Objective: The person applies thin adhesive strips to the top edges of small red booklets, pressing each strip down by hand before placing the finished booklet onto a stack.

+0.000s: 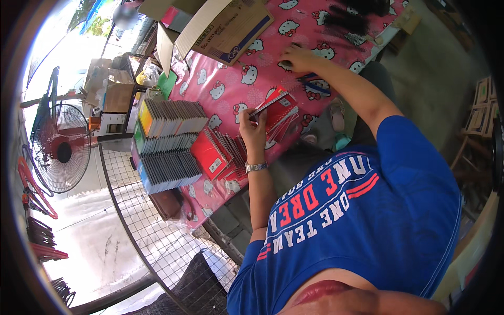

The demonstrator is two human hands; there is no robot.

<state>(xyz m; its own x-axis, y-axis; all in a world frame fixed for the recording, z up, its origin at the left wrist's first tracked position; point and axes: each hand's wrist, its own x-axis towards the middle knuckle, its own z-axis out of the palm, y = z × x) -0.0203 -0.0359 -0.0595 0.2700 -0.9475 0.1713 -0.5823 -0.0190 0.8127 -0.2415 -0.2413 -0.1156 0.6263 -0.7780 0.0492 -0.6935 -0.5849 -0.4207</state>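
My left hand point(253, 131), with a metal watch at the wrist, has its fingers closed on the bound edge of a red spiral notebook point(282, 109). That notebook lies tilted over other red-covered ones near the table's front edge. Beside the same hand, on its left, a fanned pile of red spiral notebooks point(211, 155) rests on the pink table cover point(218, 90). Farther off to the right, my right hand point(298, 59) is low over the table with its fingers curled. Something small and dark shows at its fingertips, too little to name.
Tall stacks of spiral notebooks point(170, 170) stand on the table's left side. An open cardboard box point(233, 34) sits at the back, and a heap of black items point(349, 21) lies far right. A fan point(63, 151) and a wire mesh panel point(123, 181) are at the left.
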